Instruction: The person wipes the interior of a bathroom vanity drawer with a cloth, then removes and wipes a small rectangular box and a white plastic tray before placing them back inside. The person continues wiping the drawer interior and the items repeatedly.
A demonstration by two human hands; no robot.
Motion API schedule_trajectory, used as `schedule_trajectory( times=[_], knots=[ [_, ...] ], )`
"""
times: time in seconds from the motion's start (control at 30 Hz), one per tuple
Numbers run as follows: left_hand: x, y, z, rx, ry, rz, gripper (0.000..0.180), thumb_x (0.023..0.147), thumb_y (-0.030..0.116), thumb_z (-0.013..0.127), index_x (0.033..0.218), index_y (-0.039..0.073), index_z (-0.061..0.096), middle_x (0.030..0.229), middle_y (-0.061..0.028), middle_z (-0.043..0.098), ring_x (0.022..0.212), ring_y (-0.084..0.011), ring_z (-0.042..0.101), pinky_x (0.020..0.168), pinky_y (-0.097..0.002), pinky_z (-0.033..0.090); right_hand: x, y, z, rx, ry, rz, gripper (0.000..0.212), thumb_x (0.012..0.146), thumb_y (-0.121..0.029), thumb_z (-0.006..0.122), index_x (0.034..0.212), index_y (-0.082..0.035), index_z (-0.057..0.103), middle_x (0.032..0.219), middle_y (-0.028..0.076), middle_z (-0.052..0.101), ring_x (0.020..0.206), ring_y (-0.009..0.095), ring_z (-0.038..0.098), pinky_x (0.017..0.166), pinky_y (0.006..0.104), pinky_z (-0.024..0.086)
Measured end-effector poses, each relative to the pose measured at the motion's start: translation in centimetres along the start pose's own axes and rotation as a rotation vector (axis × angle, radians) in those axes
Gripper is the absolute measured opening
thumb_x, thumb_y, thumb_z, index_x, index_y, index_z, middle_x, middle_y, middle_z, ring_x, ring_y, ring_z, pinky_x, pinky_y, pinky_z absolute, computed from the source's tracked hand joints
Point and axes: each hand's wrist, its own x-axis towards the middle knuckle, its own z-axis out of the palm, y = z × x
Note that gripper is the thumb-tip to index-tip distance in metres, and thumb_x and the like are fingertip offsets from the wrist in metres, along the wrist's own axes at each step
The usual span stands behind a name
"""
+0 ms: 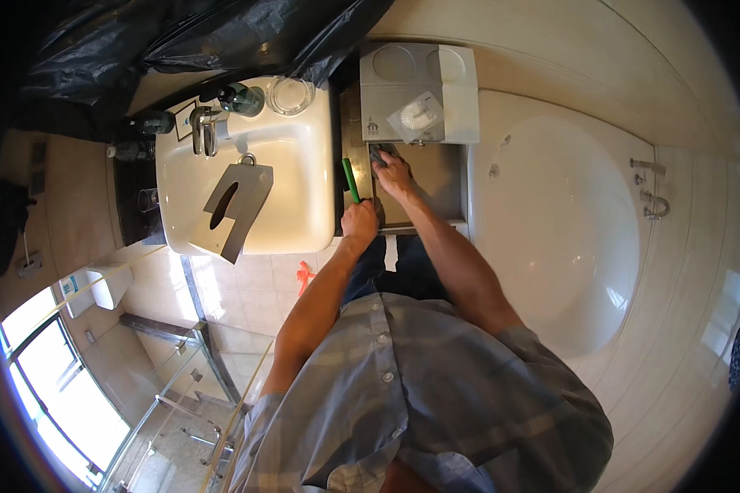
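My left hand (359,222) is closed around the lower end of a slim bright green handle (350,180), which points away from me beside the sink. What the handle belongs to cannot be made out. Just right of it, my right hand (395,176) reaches forward with curled fingers on a small dark grey piece (379,154), perhaps a cloth. Both hands are over the brownish surface (429,182) between sink and bathtub. Beyond them stands a light grey box (384,90) with a clear packet (417,116) holding a white round item on it.
On the left, a white sink (300,222) holds a tilted grey tissue box (251,197) below the faucet (204,133). A glass dish (291,96) and bottles (242,99) line its back edge. A white bathtub (563,238) is on the right. Something red (305,276) lies on the floor.
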Motion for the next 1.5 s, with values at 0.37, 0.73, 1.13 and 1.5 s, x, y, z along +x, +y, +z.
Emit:
schedule_trajectory(
  times=[0.37,0.73,1.13,1.5],
  knots=[
    [3.1,-1.6,-1.1,-0.053,-0.235,0.053,0.027,0.090,0.029,0.057,0.101,0.007,0.070,0.103,-0.0267,0.068,0.101,-0.0431,0.065,0.087,-0.0497,0.054,-7.1,-0.7,-3.0,-0.225,-0.335,-0.074,0.036,0.085,-0.027,0.062,0.114,-0.007,0.064,0.101,0.023,0.068,0.097,0.045,0.063,0.085,0.0514,0.051],
    [1.3,0.6,-1.8,-0.001,-0.174,-0.158,0.033,0.092,0.038,0.057,0.106,0.012,0.069,0.111,-0.0227,0.067,0.103,-0.0412,0.066,0.087,-0.0503,0.054,-8.2,-1.6,-8.8,-0.908,-0.609,-0.160,0.028,0.073,-0.027,0.065,0.093,-0.010,0.073,0.103,0.018,0.070,0.090,0.033,0.070,0.077,0.0467,0.056],
    [0.9,1.9,-1.2,0.012,-0.109,-0.134,0.030,0.092,0.030,0.054,0.102,0.007,0.069,0.102,-0.0232,0.070,0.098,-0.0407,0.068,0.085,-0.0485,0.056,-6.6,-0.4,-13.6,-0.679,0.053,-0.144,0.041,0.074,-0.010,0.069,0.114,-0.006,0.062,0.109,0.023,0.057,0.078,0.039,0.066,0.068,0.0498,0.055],
    [0.6,2.3,-1.6,0.025,-0.093,-0.154,0.029,0.091,0.028,0.054,0.103,0.006,0.069,0.103,-0.0228,0.070,0.099,-0.0402,0.068,0.086,-0.0482,0.055,-7.9,1.3,-6.9,-0.617,-0.218,-0.484,0.041,0.072,-0.011,0.069,0.112,-0.008,0.059,0.104,0.018,0.058,0.077,0.039,0.064,0.065,0.0496,0.055]
  ],
)
